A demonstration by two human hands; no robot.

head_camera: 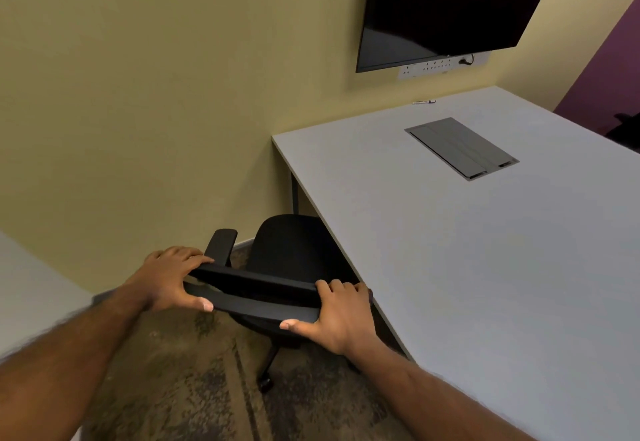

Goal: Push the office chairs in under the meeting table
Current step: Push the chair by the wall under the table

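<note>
Our left hand [169, 279] and right hand [341, 314] each clamp an end of the black chair's [284, 257] backrest top; its seat sits partly under the grey desk [485, 250] edge, on the carpet [194, 371].

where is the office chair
Head view, low centre: the office chair stands at the left edge of the meeting table, seat partly under it, backrest gripped by left hand and right hand.

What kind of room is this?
Most likely a small office meeting room. A big grey table has a cable hatch in its top, a dark screen hangs on the wall, and the left hand and right hand grip a black office chair.
</note>
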